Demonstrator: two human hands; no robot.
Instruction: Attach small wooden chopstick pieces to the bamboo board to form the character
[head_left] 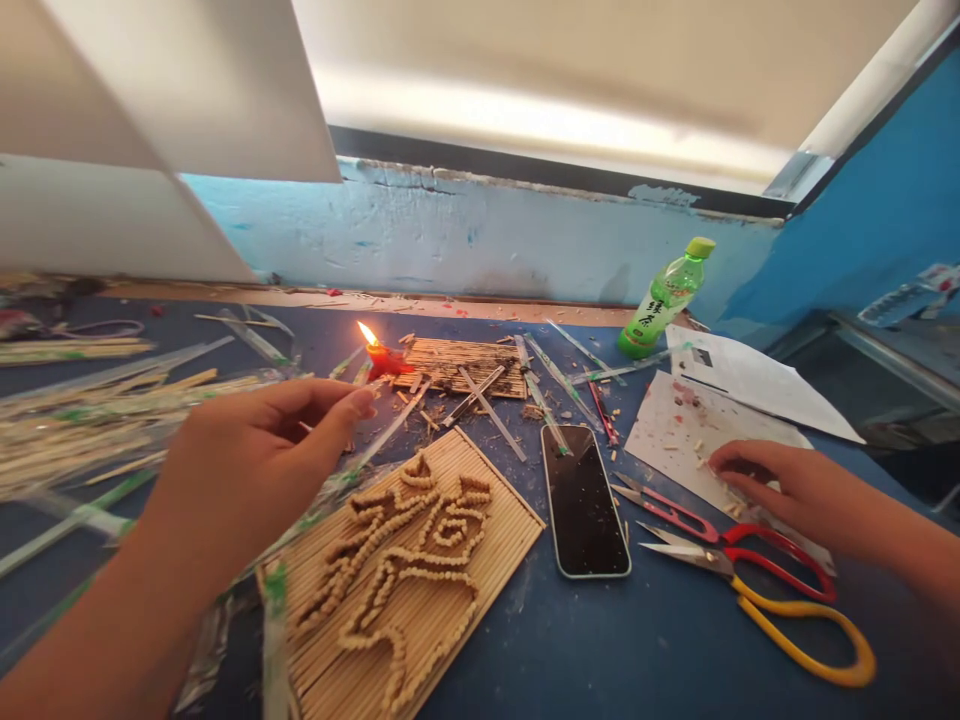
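My left hand (277, 455) is closed in a pinch beside a lit red candle (384, 360); whatever sits at its fingertips is too small to make out. Below it lies a panel of stick rows (495, 510), with small beige pieces forming raised, curving lines on top. On the right, my right hand (776, 490) hovers low over a white paper sheet (660, 430) scattered with short stick bits. Its fingers are loosely curled and slightly apart, with nothing visible between them. Just below that hand are scissors with red and yellow handles (750, 570).
A phone (586, 505) lies right of the panel, with pink-handled snips (675, 512) beside it. Behind stand a scorched stick mat (465, 365) and a green bottle (664, 300). Sticks and plastic sleeves (97, 420) crowd the left; a printed sheet (772, 385) lies right.
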